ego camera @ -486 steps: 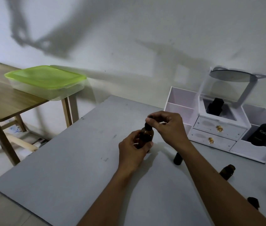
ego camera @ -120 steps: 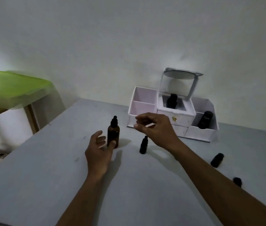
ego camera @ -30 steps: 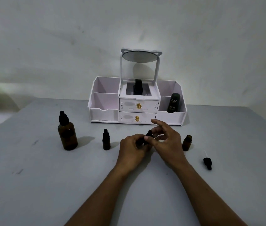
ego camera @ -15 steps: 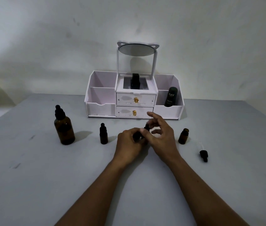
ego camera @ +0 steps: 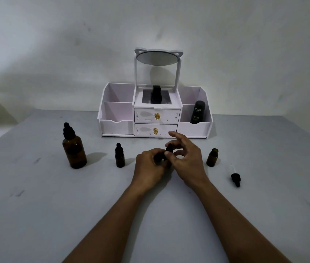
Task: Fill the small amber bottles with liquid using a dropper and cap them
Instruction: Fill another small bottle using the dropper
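A grey table (ego camera: pixel 36 215) fills the lower view, set against a pale wall. At its far edge stands a white organizer (ego camera: pixel 116 126) with two drawers, a tilted mirror (ego camera: pixel 157 57) on top, a black tube (ego camera: pixel 197 112) in its right compartment and a black bottle (ego camera: pixel 156 95) in the middle recess. To the left, a large amber bottle (ego camera: pixel 74 150) with a dropper top stands upright.

Both hands meet at the middle of the table. The left hand (ego camera: pixel 148 166) curls round a held bottle (ego camera: pixel 159 158), mostly hidden by the fingers. The right hand (ego camera: pixel 186 160) pinches that bottle's black cap (ego camera: pixel 169 148) between thumb and a finger, the index finger raised.

A capped small bottle (ego camera: pixel 120 156) stands left of the hands. An uncapped small bottle (ego camera: pixel 212 157) stands to the right, with a loose dropper (ego camera: pixel 235 178) lying near it.
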The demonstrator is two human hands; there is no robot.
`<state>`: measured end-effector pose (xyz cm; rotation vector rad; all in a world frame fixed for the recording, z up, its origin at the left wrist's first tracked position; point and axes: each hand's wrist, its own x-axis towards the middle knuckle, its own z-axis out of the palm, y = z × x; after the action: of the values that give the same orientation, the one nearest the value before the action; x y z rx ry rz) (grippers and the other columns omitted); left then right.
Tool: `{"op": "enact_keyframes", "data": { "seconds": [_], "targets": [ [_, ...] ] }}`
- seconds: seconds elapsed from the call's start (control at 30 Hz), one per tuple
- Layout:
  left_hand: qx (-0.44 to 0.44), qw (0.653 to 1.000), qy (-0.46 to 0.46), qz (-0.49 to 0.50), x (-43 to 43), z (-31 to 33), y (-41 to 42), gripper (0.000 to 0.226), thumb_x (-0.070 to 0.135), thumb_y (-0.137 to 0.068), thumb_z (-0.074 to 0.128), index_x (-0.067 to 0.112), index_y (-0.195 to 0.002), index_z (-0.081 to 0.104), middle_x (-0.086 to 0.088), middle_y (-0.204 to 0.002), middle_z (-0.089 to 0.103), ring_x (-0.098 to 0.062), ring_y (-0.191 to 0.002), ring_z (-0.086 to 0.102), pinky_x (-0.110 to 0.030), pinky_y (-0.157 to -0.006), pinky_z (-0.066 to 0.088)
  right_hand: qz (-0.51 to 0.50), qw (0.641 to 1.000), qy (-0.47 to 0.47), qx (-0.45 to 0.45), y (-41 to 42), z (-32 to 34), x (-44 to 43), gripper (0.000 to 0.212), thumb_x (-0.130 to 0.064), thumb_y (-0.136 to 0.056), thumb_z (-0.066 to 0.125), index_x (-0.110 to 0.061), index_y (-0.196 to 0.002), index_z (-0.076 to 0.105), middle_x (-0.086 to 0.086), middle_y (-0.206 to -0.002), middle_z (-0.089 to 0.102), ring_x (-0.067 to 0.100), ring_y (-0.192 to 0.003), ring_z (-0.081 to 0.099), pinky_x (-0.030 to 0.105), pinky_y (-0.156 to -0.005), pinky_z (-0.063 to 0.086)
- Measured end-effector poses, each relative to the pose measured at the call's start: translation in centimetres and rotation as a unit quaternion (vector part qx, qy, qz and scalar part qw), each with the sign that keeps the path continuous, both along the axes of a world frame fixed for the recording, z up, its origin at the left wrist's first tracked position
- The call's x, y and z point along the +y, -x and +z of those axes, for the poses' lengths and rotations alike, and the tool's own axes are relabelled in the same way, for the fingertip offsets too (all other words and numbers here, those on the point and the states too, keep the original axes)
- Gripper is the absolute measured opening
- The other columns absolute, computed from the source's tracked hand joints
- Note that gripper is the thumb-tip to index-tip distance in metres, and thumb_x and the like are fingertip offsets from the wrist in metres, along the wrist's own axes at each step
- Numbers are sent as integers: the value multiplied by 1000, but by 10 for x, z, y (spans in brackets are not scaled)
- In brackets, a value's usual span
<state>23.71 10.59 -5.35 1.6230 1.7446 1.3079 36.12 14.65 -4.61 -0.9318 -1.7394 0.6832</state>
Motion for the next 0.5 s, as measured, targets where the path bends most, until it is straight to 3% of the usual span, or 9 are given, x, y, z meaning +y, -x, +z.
{"op": "enact_keyframes", "data": {
  "seconds": [0.2, 0.37, 0.43, 0.5],
  "targets": [
    [5, 1000, -5, 12, 2, 1, 0, 29, 26, -83, 73, 20, -112, 72, 2, -106, 73, -10, -95, 67, -26, -88, 54, -13, 1000, -9, -1, 3, -2, 4, 60, -6, -77, 83, -30, -128, 62, -7, -90, 71, 10, -89, 69, 28, -88, 59],
    [-1, 1000, -1, 12, 3, -1, 1, 30, 27, -83, 73, 23, -113, 70, 4, -108, 72, -7, -95, 66, -19, -85, 51, -28, 999, -12, -11, 4, -4, 5, 56, -12, -77, 84, -36, -123, 62, -12, -92, 69, 2, -89, 67, 8, -82, 51],
    [-1, 1000, 1, 11, 2, -1, 1, 29, 27, -83, 73, 23, -112, 70, 5, -107, 72, -4, -92, 64, -13, -81, 49, -26, 999, -17, -18, 3, -5, 4, 55, -16, -78, 84, -34, -124, 62, -11, -96, 69, 1, -92, 66, 8, -82, 50],
    [-1, 1000, 10, 11, -1, 2, -1, 28, 28, -83, 73, 25, -110, 70, 6, -107, 72, -4, -92, 65, -17, -83, 53, -23, 999, -27, -25, 2, -6, 3, 56, -19, -78, 84, -34, -127, 59, -10, -100, 69, 3, -95, 66, 13, -82, 52]
  ]
}}
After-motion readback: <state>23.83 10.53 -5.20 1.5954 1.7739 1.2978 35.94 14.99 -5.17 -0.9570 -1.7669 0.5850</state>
